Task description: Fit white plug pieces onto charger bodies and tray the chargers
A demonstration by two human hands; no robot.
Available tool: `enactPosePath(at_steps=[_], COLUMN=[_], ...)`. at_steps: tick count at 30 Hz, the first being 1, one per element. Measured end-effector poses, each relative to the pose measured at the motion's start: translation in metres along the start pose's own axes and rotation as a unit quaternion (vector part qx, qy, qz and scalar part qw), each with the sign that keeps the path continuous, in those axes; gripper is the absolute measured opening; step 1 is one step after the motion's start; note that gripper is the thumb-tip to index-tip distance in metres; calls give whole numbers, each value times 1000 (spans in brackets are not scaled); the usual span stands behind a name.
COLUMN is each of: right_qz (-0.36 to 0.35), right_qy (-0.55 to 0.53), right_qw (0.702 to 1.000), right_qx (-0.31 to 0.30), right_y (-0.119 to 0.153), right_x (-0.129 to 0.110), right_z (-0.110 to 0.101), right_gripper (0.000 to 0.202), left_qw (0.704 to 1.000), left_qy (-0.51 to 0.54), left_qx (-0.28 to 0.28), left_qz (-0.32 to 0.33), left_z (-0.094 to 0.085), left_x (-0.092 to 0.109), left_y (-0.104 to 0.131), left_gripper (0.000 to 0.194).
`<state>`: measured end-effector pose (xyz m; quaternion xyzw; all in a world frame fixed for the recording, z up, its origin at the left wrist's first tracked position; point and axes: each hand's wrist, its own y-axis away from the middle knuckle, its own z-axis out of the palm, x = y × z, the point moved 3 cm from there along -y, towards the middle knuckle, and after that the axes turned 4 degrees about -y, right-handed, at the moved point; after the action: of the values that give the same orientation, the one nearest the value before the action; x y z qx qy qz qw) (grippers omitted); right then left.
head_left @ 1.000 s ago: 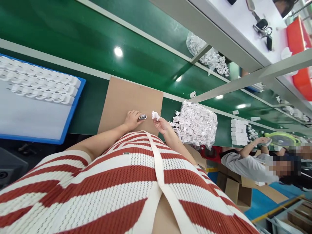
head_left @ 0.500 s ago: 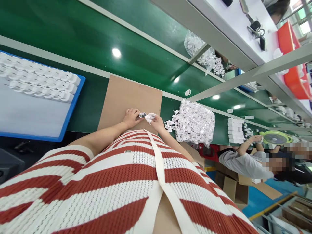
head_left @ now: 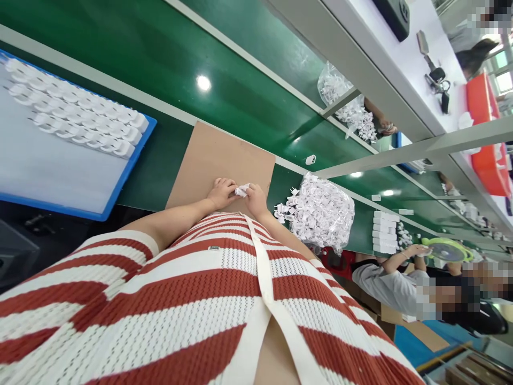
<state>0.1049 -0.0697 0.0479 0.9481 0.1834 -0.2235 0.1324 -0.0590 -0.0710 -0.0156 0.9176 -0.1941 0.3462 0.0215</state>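
Over the brown cardboard sheet [head_left: 232, 152], both hands are close together in front of my striped top. My left hand [head_left: 222, 193] is closed around a small white oval charger housing, now mostly hidden by the fingers. My right hand [head_left: 255, 199] pinches a white plastic part [head_left: 242, 190] against the housing's open end. Whether the two pieces are joined cannot be made out. To the right lies a clear bag of white plug parts [head_left: 323, 211], with several loose plug parts [head_left: 284, 210] beside it.
On the left, a blue-edged tray [head_left: 76, 187] holds rows of white housings [head_left: 80, 115]. One white housing [head_left: 310, 160] lies beyond the bench rail. A metal post [head_left: 401, 155] crosses at right. A co-worker [head_left: 393, 283] sits further right near stacked white pieces [head_left: 385, 232].
My right hand has brought its white part left against the housing in my left hand, closing the gap between them. The housing's open end is now covered. The view has shifted slightly.
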Motion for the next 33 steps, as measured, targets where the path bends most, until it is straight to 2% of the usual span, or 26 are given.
enactPosePath(at_steps=[10,21,33], right_qz=[-37,-60,-54], right_qy=[48,91,125], right_qw=[998,993,990], right_qx=[-19,-37,-34], right_y=[2,1,6], right_x=[5,-2,1], right_z=[0,2,2], right_gripper=[39,29,27], left_qw=[1000,1000,999], left_qy=[14,24,28], left_qx=[13,17,21], left_qz=[8,7,16], left_z=[2,6,5], left_x=[0,-2,-1], left_y=[2,2,2], left_gripper=[31,28,28])
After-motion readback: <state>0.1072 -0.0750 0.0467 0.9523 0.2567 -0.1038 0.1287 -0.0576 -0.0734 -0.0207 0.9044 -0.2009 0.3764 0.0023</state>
